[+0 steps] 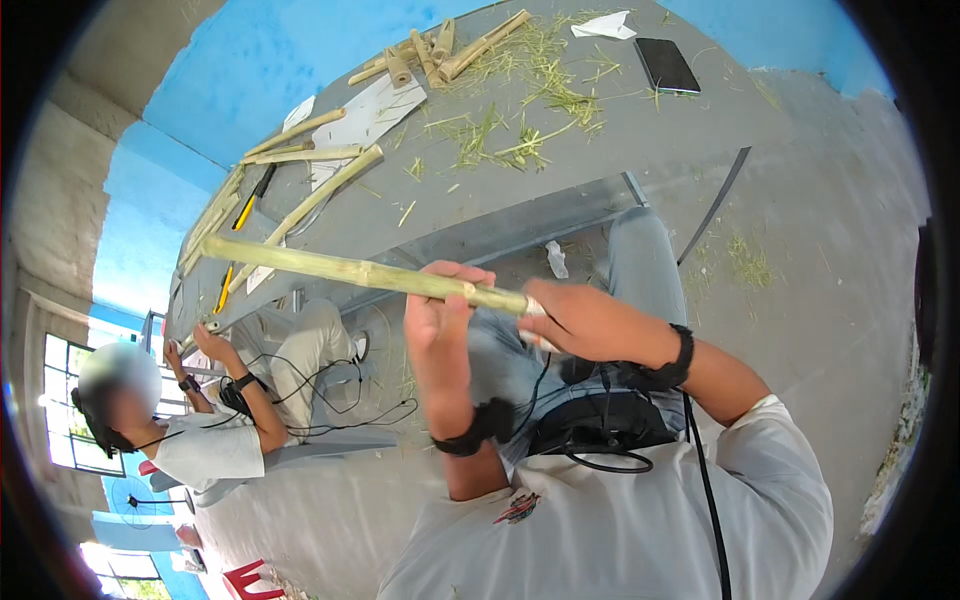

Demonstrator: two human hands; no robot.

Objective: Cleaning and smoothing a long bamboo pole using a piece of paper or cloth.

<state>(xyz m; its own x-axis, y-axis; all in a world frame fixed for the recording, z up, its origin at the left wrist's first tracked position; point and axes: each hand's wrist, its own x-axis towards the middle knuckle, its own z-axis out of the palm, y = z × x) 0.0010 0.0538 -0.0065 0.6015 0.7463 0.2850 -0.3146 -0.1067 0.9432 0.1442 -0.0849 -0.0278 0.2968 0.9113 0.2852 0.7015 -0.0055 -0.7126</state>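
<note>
Both hands [445, 315] [590, 320] grip smooth, round green bamboo stalk [350, 270].

1. We see a grey worktop [640, 140] strewn with green shavings [520, 140].
2. On it lie cut bamboo pieces [440, 55], longer bamboo sticks [310, 150], white paper sheets [370, 115], a dark phone [666, 65] and a yellow-handled tool [250, 205].
</note>
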